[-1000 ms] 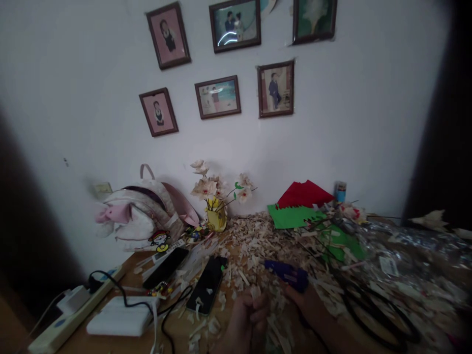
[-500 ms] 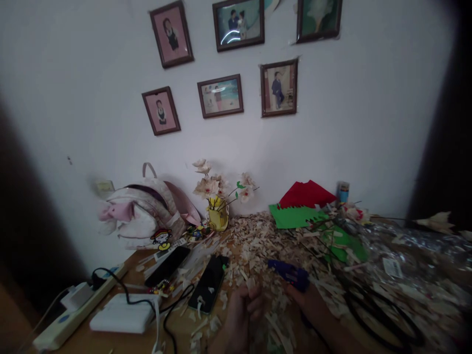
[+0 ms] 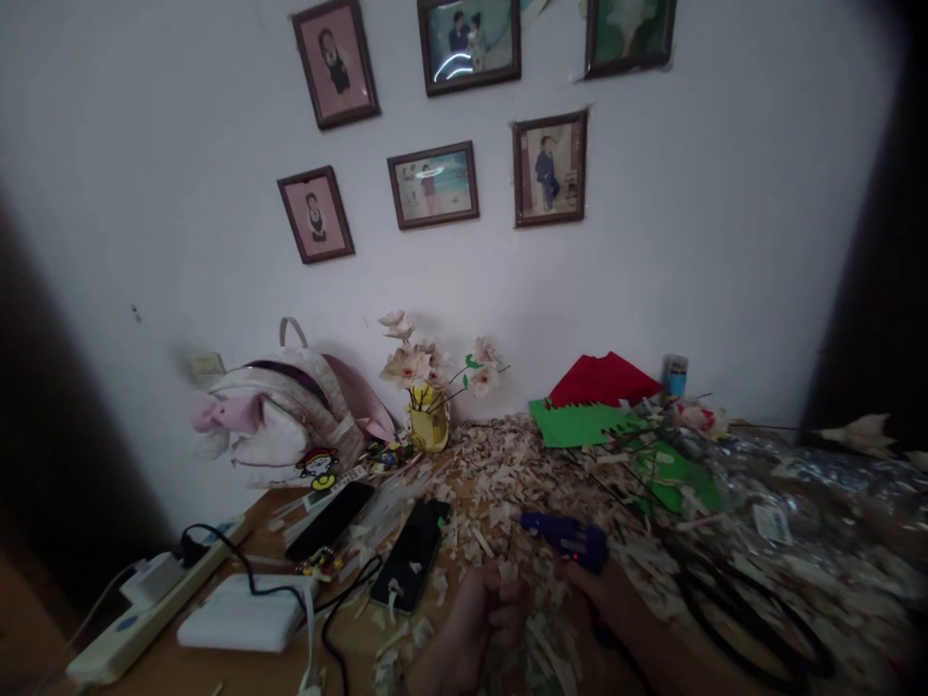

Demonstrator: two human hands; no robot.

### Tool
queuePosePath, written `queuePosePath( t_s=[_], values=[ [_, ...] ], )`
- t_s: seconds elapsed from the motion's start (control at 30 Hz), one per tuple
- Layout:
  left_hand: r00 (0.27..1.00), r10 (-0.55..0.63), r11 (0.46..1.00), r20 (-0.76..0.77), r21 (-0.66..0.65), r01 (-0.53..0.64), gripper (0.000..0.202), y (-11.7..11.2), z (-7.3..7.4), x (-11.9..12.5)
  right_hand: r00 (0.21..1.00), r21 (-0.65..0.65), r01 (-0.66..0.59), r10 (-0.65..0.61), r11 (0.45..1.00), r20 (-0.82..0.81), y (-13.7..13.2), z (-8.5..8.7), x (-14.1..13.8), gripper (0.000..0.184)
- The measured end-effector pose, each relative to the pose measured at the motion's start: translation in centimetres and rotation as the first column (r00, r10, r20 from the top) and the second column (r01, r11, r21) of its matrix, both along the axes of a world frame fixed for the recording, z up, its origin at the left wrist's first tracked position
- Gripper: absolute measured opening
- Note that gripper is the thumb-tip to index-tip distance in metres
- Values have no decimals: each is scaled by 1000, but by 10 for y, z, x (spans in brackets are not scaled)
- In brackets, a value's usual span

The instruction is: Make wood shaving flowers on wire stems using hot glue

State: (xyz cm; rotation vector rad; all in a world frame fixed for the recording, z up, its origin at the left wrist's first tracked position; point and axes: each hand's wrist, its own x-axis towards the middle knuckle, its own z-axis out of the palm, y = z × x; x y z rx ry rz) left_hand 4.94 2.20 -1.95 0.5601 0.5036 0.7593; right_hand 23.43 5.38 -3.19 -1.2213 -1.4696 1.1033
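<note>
My right hand [image 3: 605, 592] is wrapped round a dark blue glue gun [image 3: 565, 537] with a small red light, its nozzle pointing left. Just left of it, my left hand [image 3: 479, 619] is closed in a pinch on a small pale strip [image 3: 509, 572], whose tip shows above the fingers. The nozzle is above and apart from that strip. Under both hands spread many pale scraps [image 3: 500, 464], strewn over the wooden table. Part of the glue gun's handle is hidden by my right hand.
Left of my hands lie a phone [image 3: 412, 556], a second dark phone [image 3: 331, 522], a white box [image 3: 246, 614] and a power strip [image 3: 108, 648]. Flowers stand in a yellow holder [image 3: 429, 427]. A green sheet [image 3: 572, 425], a plastic wrap [image 3: 804, 483] and a black cable [image 3: 754, 619] lie rightward.
My left hand has shifted slightly right and down with the pale strip. The glue gun has moved a little to the left, still in my right hand.
</note>
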Motion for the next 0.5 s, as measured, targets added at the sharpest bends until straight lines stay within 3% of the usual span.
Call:
queuePosePath(
  t_s=[0.27,0.5],
  values=[
    [999,35,999,21,-1,-35,11,-2,11,-4,988,4,-125,124,992,97,-2,1,1,23],
    [995,100,995,28,5,-100,16,0,15,-10,984,-3,-115,114,993,134,-2,7,5,18]
  ],
)
